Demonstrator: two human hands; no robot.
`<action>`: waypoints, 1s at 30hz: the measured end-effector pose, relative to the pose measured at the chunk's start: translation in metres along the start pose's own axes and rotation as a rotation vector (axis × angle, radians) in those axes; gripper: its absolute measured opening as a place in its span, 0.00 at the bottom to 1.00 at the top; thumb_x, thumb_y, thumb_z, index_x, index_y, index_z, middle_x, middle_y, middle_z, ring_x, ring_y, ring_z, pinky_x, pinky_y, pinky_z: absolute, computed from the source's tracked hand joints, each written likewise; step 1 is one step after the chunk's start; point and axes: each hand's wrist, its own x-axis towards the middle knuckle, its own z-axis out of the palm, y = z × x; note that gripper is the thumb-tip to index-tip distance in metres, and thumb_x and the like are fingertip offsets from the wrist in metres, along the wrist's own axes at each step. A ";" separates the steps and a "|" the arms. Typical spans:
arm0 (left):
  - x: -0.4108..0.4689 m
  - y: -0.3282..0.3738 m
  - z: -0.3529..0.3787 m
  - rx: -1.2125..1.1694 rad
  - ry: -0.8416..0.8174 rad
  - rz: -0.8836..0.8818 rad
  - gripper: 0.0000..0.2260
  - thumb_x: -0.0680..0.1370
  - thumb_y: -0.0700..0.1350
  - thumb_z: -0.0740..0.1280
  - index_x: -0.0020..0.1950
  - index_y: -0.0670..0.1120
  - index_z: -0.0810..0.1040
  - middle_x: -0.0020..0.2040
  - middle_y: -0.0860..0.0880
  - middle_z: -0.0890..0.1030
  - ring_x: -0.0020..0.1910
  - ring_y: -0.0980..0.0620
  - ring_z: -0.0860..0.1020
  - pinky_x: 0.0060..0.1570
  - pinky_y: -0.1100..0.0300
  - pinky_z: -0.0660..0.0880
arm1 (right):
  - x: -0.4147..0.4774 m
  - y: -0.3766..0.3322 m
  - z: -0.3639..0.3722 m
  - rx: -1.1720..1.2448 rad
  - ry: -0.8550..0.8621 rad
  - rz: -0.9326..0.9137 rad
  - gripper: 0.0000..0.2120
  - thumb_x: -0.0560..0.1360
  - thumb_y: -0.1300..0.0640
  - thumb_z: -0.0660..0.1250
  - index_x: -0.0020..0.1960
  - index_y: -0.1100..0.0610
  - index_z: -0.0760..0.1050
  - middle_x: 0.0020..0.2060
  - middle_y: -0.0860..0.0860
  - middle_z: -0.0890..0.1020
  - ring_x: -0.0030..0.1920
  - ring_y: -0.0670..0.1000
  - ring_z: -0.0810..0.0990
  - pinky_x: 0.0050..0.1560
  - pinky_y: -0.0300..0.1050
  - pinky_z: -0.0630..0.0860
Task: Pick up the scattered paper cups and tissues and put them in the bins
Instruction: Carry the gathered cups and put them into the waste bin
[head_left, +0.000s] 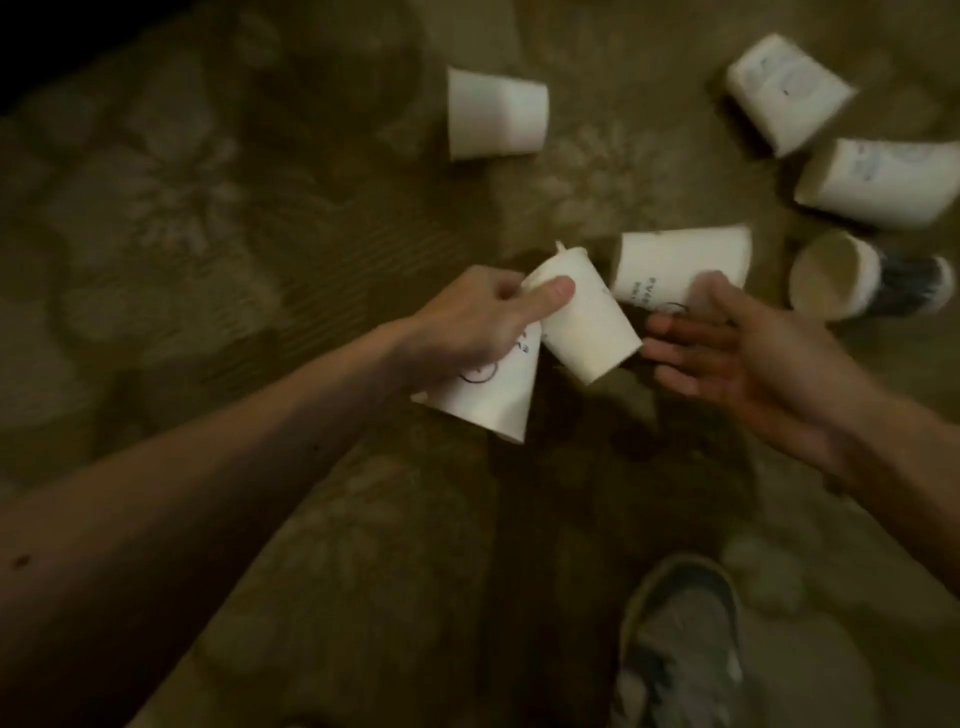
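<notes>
Looks down on a patterned brown carpet (197, 218) in dim, blurred light. Grips two paper cups at once in the left hand (467, 322), close to the middle of the view. Pinches a plain white cup (587, 327) with the thumb curled across its wall, one end pointing to five o'clock. Clamps a printed cup (488, 400) under the palm, wider end toward six o'clock. Holds the two touching each other; cannot tell whether either rests on the carpet.

Extends the right hand (743, 358) in from four o'clock, fingers straight and spread apart, holding nothing. Sets its fingertips just beside the plain white cup, at that cup's three o'clock.

Shows five more cups on their sides on the carpet:
- a lettered cup (680, 265) at one o'clock from the left hand, partly behind the right hand's fingers
- a dark-banded cup (862, 283) at three o'clock from the lettered cup, mouth turned toward the camera
- an edge cup (878, 182) at twelve o'clock from the dark-banded cup, near the frame's right side
- a corner cup (787, 93) at eleven o'clock from the edge cup
- a lone cup (496, 114) at twelve o'clock from the left hand, well apart from the rest

Shows a shoe (680, 639) at six o'clock. Shows a pale lump (763, 571) just beside it at one o'clock, too blurred to tell whether it is tissue.
</notes>
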 end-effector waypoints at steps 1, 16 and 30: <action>-0.014 0.004 0.006 0.016 -0.019 -0.031 0.13 0.78 0.64 0.62 0.45 0.56 0.76 0.41 0.58 0.78 0.41 0.59 0.76 0.35 0.62 0.68 | -0.019 0.004 -0.002 0.017 -0.021 0.035 0.15 0.78 0.43 0.63 0.58 0.52 0.73 0.48 0.50 0.86 0.49 0.51 0.86 0.42 0.46 0.82; -0.315 0.120 0.017 0.087 -0.341 -0.210 0.27 0.75 0.69 0.62 0.53 0.47 0.81 0.48 0.39 0.84 0.49 0.38 0.83 0.58 0.39 0.77 | -0.396 0.020 0.028 0.270 0.221 0.175 0.14 0.80 0.46 0.63 0.57 0.55 0.77 0.49 0.53 0.86 0.49 0.52 0.85 0.45 0.45 0.82; -0.492 0.086 0.049 0.343 -0.472 -0.280 0.28 0.67 0.72 0.62 0.51 0.50 0.79 0.42 0.45 0.86 0.42 0.44 0.85 0.44 0.44 0.82 | -0.609 0.185 0.148 0.858 0.690 0.152 0.12 0.80 0.47 0.62 0.52 0.54 0.79 0.40 0.53 0.86 0.40 0.51 0.86 0.36 0.39 0.80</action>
